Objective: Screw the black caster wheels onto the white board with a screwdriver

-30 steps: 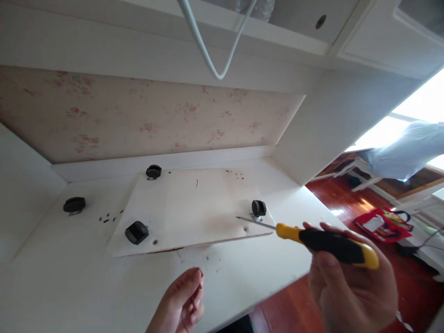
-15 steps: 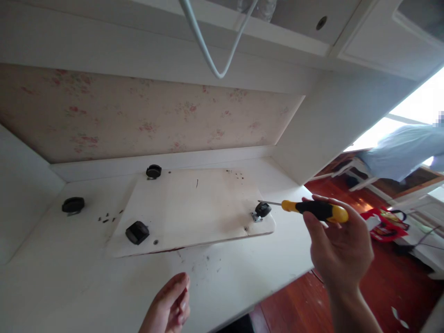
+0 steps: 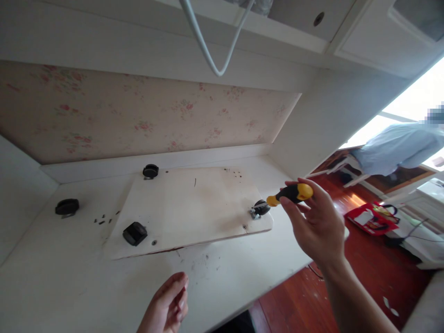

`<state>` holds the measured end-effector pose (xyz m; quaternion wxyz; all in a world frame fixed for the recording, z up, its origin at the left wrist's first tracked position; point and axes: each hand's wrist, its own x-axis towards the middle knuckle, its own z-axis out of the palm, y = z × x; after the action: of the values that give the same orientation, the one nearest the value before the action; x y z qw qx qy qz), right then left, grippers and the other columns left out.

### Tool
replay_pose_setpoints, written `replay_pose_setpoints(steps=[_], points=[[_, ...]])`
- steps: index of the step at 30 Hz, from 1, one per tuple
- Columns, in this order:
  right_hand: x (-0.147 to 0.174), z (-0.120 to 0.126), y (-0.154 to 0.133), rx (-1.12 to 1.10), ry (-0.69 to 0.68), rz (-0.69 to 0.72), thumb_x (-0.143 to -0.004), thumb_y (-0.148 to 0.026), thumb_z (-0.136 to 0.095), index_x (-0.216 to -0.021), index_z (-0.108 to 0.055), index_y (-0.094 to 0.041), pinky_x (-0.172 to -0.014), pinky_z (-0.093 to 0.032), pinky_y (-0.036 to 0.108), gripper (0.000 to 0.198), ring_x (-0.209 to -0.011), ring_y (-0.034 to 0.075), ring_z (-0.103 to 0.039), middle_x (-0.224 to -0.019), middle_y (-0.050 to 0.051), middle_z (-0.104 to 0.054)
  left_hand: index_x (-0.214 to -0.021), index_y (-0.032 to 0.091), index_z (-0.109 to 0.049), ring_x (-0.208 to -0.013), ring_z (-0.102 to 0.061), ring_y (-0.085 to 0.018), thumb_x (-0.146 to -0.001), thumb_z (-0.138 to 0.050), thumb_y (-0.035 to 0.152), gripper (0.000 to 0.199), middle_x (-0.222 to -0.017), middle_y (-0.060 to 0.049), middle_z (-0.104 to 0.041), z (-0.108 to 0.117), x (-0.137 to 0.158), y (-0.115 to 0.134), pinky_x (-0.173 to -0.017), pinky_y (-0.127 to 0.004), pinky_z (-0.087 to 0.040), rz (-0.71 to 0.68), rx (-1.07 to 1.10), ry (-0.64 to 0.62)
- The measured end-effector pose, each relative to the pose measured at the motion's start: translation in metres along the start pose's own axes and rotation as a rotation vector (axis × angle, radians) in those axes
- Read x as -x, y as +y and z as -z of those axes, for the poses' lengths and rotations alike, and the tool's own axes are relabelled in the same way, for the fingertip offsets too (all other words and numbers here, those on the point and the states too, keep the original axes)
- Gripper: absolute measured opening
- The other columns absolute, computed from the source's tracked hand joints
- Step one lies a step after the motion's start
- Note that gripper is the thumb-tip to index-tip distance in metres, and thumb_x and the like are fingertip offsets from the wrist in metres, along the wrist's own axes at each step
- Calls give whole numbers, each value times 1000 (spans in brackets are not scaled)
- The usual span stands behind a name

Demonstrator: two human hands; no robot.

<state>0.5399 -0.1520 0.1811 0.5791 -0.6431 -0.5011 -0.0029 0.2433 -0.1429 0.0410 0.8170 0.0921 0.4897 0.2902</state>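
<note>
My right hand grips a yellow and black screwdriver. Its tip points left at a black caster wheel on the right corner of a white board. The board lies flat on a white desk. Two more casters are on the board, one at the front left and one at the back left. A fourth caster lies loose on the desk to the left. My left hand hovers low over the desk's front edge, fingers loosely curled, holding nothing.
Small dark screws lie scattered on the desk between the loose caster and the board. More specks sit at the board's back right. A white looped cable hangs overhead. Another person in a light blue top is at the right, above a red wooden floor.
My right hand has risen and turned, swinging the screwdriver from the board's front edge up to the right caster. My left hand drifted slightly left.
</note>
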Motion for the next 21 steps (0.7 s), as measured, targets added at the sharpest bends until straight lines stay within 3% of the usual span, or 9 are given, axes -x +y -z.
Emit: replay_pose_setpoints(steps=[4,8,21], points=[[-3,-6,-1,162,-116,31,-86,-29,-69,-131,-54,-25,-79,-65,38,48,-96,22,-70,-119,7,-67,-67,15,-65,-48,-32,-4,-44,-98,39,47,-61,3,-51,7,-1,-3,-45,-20,-26,2,21,22],[-6,-9,-4,263,-148,97,-87,-30,-68,-133,-53,-22,-76,-66,35,48,-92,20,-71,-118,7,-68,-69,15,-65,-49,-33,-4,-45,-98,38,46,-65,3,-52,12,-1,-7,-45,-20,-27,-14,45,28],[-9,-13,-8,243,-174,44,-87,-32,-68,-132,-53,-25,-75,-66,33,47,-92,20,-71,-120,5,-67,-71,15,-66,-51,-32,-4,-48,-97,34,43,-64,4,-48,18,-4,-8,-45,-19,-29,-23,53,38]])
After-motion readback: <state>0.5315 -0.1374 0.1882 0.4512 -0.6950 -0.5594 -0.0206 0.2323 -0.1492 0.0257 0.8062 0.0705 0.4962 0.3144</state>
